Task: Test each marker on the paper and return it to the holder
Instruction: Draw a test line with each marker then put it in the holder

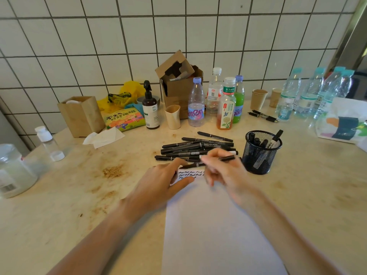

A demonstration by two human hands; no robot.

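A white sheet of paper [214, 225] lies on the counter in front of me, with wavy black test lines [190, 174] near its top edge. My left hand [158, 185] rests on the paper's top left corner, and its fingers reach the end of a black marker [208, 162]. My right hand [222, 169] grips that marker just above the paper, blurred by motion. Behind my hands lies a pile of several black markers [196, 146]. A black mesh holder [262, 151] stands to the right with a few markers in it.
Drink bottles [226, 104], a beige cup [173, 117], a brown pump bottle [151, 108] and an open cardboard box [178, 80] stand behind the pile. A wooden box [81, 116] and tissues [103, 136] sit left. Water bottles [309, 92] and paper cups [258, 99] line the right.
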